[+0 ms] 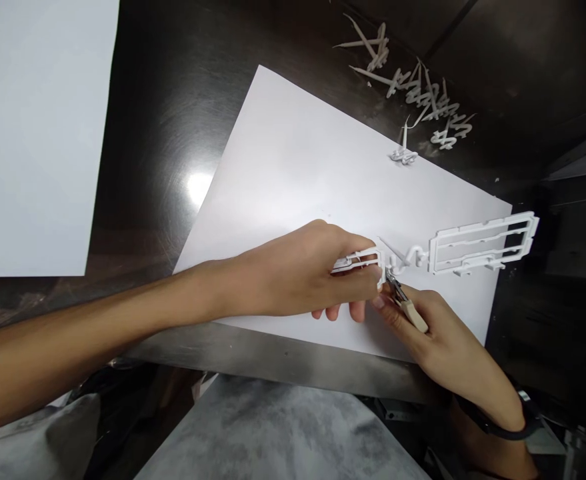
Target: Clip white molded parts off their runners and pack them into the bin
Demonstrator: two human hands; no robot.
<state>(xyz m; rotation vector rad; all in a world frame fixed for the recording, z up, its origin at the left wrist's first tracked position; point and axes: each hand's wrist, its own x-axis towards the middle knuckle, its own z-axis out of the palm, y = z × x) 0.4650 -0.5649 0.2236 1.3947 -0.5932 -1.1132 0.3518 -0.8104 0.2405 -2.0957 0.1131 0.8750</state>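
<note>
Over a large white sheet point(293, 160), my left hand point(297, 270) is closed around one end of a white plastic molded frame part point(480, 247). Its slotted, ladder-like other end sticks out to the right, joined by a curved runner point(413, 257) with a thin pointed spike. My right hand point(433, 327) grips side cutters point(413, 313) with a cream handle. The cutter jaws are at the runner, right beside my left fingertips. Whether the blades are fully closed is hard to make out. The fingers of my right hand are partly hidden beneath the tool.
Several cut-off white runner scraps point(423, 93) lie scattered on the dark metal table point(173, 100) at the back right. One scrap point(403, 157) rests on the sheet's far edge. Another white sheet point(33, 133) lies at the left. The table's metal front edge point(293, 363) runs below my hands.
</note>
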